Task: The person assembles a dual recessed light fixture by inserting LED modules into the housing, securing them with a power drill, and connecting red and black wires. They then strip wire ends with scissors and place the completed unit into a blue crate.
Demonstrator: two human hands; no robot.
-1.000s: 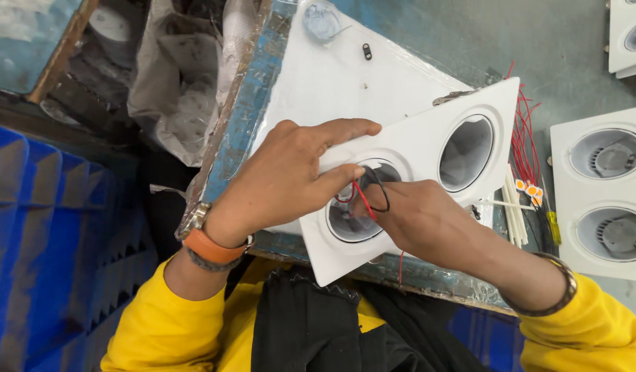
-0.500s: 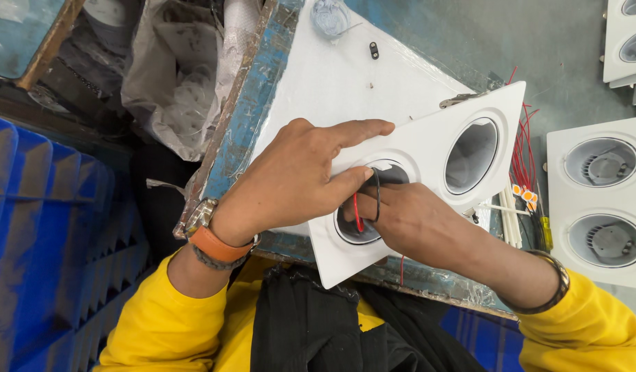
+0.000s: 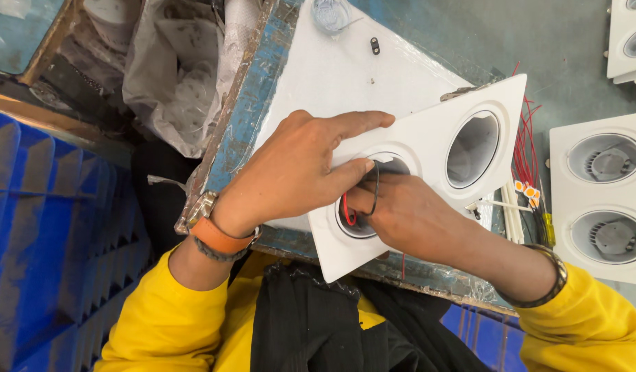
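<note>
A white double lamp frame [image 3: 428,134] with two round openings lies tilted over the near edge of the workbench. My left hand [image 3: 297,172], with an orange watch strap at the wrist, rests on top of the frame beside the nearer opening, its fingers stretched across the rim. My right hand [image 3: 414,220] is at that same opening with its fingers curled on a red wire [image 3: 345,207] and a black wire [image 3: 375,187] that loop out of the hole. The farther opening [image 3: 473,148] is empty.
A white sheet [image 3: 332,76] with a small black clip [image 3: 374,45] covers the bench. To the right are loose red wires [image 3: 525,145], white ties [image 3: 514,213] and white double lamp units [image 3: 600,196]. A plastic bag of parts [image 3: 180,83] and blue crates [image 3: 42,241] are on the left.
My hands and the frame have barely shifted. The fingers of my right hand have worked the red and black wires a little further round in the nearer opening.
</note>
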